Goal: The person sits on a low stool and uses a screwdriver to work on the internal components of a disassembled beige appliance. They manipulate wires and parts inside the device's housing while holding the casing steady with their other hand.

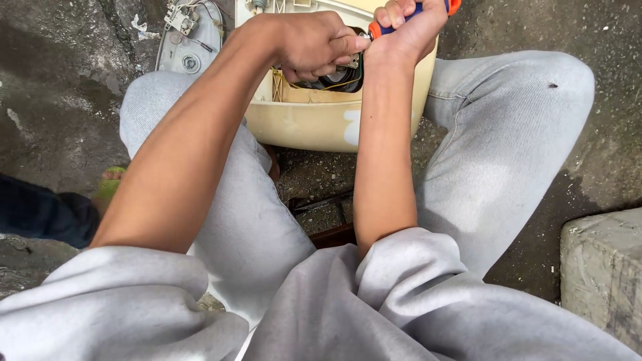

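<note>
A cream plastic appliance housing [314,124] stands on the ground between my knees, its inside with dark wiring [334,80] facing up. My right hand [408,30] is closed around a screwdriver with a blue and orange handle [378,28], its tip pointing into the housing. My left hand [311,43] is curled over the opening, fingers pinching at the screwdriver's tip beside the wiring. What the fingers hold is hidden.
A grey plastic cover [190,47] with a small white switch part lies on the rough concrete at the upper left. A concrete block [602,267] sits at the right edge. Another person's dark sleeve [40,214] and green sandal [110,184] show at the left.
</note>
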